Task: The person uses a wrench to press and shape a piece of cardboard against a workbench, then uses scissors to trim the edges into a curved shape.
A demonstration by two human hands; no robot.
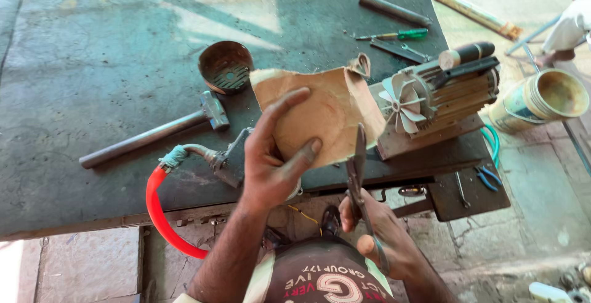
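Fingers of the left hand (271, 161) pinch a curled brown cardboard sheet (326, 115); the right hand (378, 235) grips dark metal scissors (357, 174), handles partly hidden.

The left hand (271, 158) is raised before the tabletop (92, 63) edge, forearm rising from below, thumb and fingers spread and pinched on a sheet. The right hand (381, 235) sits lower and nearer the body, below that edge, fingers curled shut around tool handles.
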